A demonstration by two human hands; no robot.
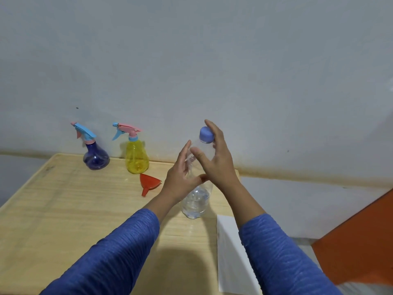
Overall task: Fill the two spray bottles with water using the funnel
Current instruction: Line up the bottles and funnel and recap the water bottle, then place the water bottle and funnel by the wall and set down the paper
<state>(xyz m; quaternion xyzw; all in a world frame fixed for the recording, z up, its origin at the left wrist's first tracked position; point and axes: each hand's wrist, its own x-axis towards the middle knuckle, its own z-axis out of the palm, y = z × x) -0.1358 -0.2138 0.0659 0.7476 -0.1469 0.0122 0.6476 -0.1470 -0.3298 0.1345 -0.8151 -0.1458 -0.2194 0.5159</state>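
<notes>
A clear water bottle [196,201] with a blue cap [205,134] stands upright on the wooden table [63,209]. My left hand [180,177] and my right hand [214,158] are on either side of its upper half, fingers spread, close to it or lightly touching; no firm grip shows. A blue spray bottle [95,154] and a yellow spray bottle [136,156] stand at the table's far edge by the wall, spray heads on. A red funnel [148,183] lies on its side just in front of the yellow one, left of my left hand.
A white sheet [231,252] lies at the table's right edge, under my right forearm. An orange panel [357,241] stands on the floor at lower right. The wall runs right behind the spray bottles.
</notes>
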